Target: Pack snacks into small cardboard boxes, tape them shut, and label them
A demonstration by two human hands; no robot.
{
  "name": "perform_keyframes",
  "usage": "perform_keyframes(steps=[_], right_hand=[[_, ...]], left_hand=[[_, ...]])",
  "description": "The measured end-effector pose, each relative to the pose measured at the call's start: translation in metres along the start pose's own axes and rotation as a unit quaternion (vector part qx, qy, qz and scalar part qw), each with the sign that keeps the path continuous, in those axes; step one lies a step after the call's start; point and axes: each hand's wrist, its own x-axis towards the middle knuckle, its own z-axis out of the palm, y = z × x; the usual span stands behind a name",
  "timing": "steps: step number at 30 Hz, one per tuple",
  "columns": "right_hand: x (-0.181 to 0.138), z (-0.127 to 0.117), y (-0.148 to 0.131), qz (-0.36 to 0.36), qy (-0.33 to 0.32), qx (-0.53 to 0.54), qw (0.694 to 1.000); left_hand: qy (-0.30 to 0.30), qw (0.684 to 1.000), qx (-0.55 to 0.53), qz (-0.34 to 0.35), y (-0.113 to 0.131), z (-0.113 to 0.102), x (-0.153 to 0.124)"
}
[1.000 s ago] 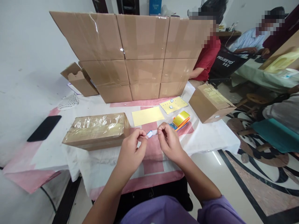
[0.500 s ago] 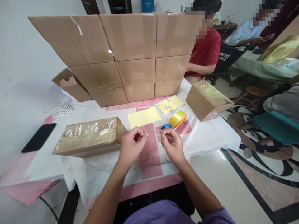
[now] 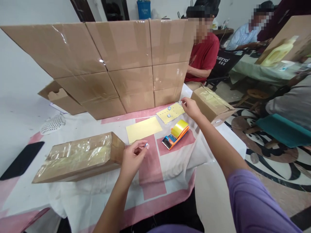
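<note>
Right hand [image 3: 191,108] neared dotted card [image 3: 175,112].

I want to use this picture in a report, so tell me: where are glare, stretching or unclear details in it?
Head view: bright glare on the left taped box and a small glint on the cardboard wall; head view: the wall's upper left looks stretched, likely by a wide lens; head view: the tiny piece in the left hand is too small to identify.
</note>
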Motion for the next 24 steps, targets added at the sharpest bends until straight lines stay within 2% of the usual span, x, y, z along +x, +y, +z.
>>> perform_keyframes(steps=[2, 4, 8, 13, 16, 19, 21, 24], right_hand=[[0.016, 0.015, 0.014, -0.019, -0.098, -0.072, 0.992], [0.016, 0.028, 0.019, -0.031, -0.15, -0.089, 0.984], [-0.002, 0.037, 0.02, -0.025, -0.167, -0.095, 0.981], [-0.01, 0.007, 0.007, -0.004, -0.129, -0.088, 0.988], [-0.021, -0.017, -0.029, -0.004, -0.069, -0.025, 0.997], [-0.054, -0.033, -0.091, -0.047, -0.042, 0.158, 0.985], [-0.086, -0.034, -0.138, -0.086, -0.083, 0.265, 0.957], [-0.135, -0.026, -0.202, -0.121, -0.17, 0.355, 0.911]], left_hand=[[-0.007, 1.0, -0.002, -0.005, -0.006, -0.001, -0.002], [-0.013, 1.0, -0.001, -0.006, -0.012, -0.003, -0.005], [-0.004, 1.0, 0.005, -0.007, -0.021, -0.008, -0.009], [-0.008, 1.0, -0.009, 0.004, -0.021, -0.009, -0.013], [-0.011, 1.0, -0.026, 0.013, -0.017, -0.012, -0.019], [0.002, 0.999, -0.037, 0.03, -0.011, -0.02, -0.031], [0.016, 0.998, -0.046, 0.042, -0.006, -0.027, -0.042], [0.032, 0.996, -0.062, 0.058, 0.0, -0.037, -0.061]])
